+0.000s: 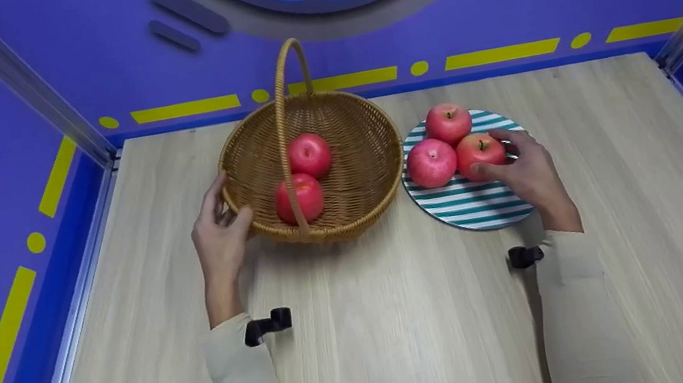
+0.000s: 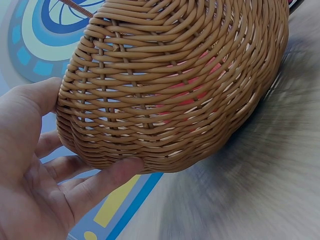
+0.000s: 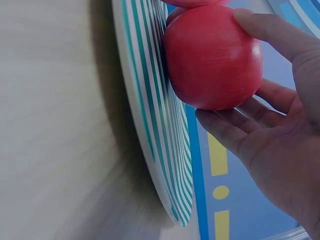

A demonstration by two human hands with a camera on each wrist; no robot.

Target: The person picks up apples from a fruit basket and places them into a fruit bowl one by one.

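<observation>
A brown wicker basket (image 1: 363, 153) with a tall arched handle (image 1: 282, 118) stands left of centre in the head view. Two red apples (image 1: 310, 155) lie inside it. My left hand (image 1: 216, 237) holds the basket's left side, thumb and fingers against the weave (image 2: 165, 90). To the right is a round plate with green and white stripes (image 1: 477, 214). On the plate sit three apples, and my right hand (image 1: 533, 173) grips the nearest right one (image 1: 477, 151) between thumb and fingers. The right wrist view shows this apple (image 3: 215, 60) close to the plate's surface.
The other two plate apples, one at the back (image 1: 446, 122) and one on the left (image 1: 432, 164), touch or nearly touch the gripped one. A pale wooden table (image 1: 393, 335) lies beneath everything. Blue panels (image 1: 492, 14) with yellow marks wall in its back and sides.
</observation>
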